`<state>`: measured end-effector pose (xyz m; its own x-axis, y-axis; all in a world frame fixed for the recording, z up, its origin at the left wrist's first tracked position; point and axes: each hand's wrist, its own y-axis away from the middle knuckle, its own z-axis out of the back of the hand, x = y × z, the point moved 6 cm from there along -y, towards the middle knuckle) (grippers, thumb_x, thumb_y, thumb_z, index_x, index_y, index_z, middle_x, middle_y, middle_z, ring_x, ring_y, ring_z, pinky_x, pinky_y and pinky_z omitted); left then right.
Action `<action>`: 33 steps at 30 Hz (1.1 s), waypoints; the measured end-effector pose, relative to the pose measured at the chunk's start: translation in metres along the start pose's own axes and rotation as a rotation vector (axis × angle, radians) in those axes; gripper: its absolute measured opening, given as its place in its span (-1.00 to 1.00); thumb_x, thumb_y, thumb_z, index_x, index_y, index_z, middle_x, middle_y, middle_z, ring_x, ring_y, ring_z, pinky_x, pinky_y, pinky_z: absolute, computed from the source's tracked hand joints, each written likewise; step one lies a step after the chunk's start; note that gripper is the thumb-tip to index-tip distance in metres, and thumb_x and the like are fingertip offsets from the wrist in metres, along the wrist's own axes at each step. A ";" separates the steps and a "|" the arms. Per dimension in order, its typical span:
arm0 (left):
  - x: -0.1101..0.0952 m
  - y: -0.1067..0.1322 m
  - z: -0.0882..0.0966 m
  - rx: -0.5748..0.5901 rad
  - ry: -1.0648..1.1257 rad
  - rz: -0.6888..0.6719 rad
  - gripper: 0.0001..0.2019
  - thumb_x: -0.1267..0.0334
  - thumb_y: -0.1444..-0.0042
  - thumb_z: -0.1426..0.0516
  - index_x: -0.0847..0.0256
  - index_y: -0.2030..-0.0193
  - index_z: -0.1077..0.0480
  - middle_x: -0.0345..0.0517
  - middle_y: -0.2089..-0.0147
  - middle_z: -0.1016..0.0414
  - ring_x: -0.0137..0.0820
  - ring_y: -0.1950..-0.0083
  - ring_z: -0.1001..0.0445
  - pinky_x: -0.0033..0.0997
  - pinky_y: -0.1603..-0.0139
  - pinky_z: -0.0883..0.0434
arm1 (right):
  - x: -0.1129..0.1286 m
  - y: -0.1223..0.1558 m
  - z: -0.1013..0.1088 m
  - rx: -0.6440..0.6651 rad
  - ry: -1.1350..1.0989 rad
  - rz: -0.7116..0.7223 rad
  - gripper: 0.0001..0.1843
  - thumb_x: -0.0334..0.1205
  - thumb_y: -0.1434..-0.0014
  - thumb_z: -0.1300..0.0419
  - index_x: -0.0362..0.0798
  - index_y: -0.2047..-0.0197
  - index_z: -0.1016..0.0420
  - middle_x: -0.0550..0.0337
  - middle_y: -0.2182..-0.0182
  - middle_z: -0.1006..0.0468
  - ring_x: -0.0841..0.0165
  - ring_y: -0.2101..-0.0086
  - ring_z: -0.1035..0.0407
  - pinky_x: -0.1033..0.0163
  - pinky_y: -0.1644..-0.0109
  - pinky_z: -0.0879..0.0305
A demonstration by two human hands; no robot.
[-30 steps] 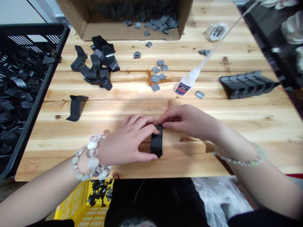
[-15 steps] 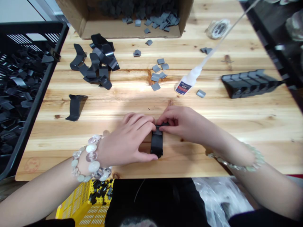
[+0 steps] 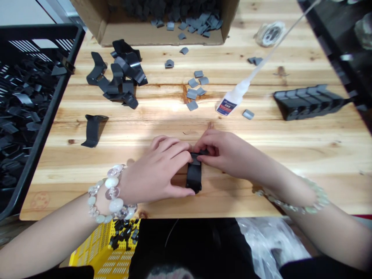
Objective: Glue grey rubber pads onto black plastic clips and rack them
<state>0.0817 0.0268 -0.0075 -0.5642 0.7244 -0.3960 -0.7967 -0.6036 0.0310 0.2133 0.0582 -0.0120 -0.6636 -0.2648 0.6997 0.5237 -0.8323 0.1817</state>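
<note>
Black plastic strip (image 3: 193,177): lying on wooden table (image 3: 261,135) near front edge, between both hands, long axis running toward and away from wearer. Left hand (image 3: 157,166): on strip's left side, thumb (image 3: 180,191) against lower part, fingers (image 3: 174,149) reaching to upper end. Right hand (image 3: 223,151): coming from right, fingers (image 3: 204,152) closed on upper end. Right hand nearer upper end, left nearer lower length. Beyond: white glue bottle (image 3: 229,101), ahead of right hand; second black strip (image 3: 93,131), well left.
</note>
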 end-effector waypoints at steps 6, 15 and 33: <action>-0.001 -0.001 0.000 0.014 0.010 -0.004 -0.50 -0.18 -0.05 -0.16 0.20 0.08 -0.30 -0.02 -0.12 -0.35 -0.15 -0.16 -0.21 -0.11 -0.22 -0.04 | 0.000 0.000 -0.001 0.003 0.008 0.012 -0.85 -0.44 -0.03 -0.19 -0.13 0.31 -0.56 0.20 0.43 -0.43 0.46 0.43 -0.23 0.33 0.29 -0.12; 0.002 0.000 0.000 -0.006 0.069 0.014 -0.40 -0.17 0.01 -0.21 0.23 -0.01 -0.24 0.04 -0.10 -0.35 -0.14 -0.14 -0.24 -0.11 -0.20 -0.09 | -0.004 0.002 0.003 0.042 -0.076 -0.029 -0.81 -0.40 -0.05 -0.20 -0.10 0.24 -0.58 0.21 0.41 -0.49 0.45 0.43 -0.28 0.32 0.33 -0.19; 0.003 0.000 -0.004 -0.090 0.133 0.016 -0.36 -0.20 0.07 -0.24 0.19 0.03 -0.15 0.04 -0.04 -0.34 -0.11 -0.09 -0.29 -0.02 -0.14 -0.18 | 0.003 0.005 -0.010 -0.182 0.239 0.009 -0.68 0.04 -0.18 -0.21 -0.08 0.31 -0.40 0.20 0.36 -0.42 0.40 0.38 -0.28 0.30 0.37 -0.02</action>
<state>0.0812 0.0275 -0.0121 -0.5385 0.6675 -0.5142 -0.7617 -0.6466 -0.0418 0.2082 0.0480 -0.0158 -0.7774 -0.3618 0.5145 0.4404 -0.8971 0.0345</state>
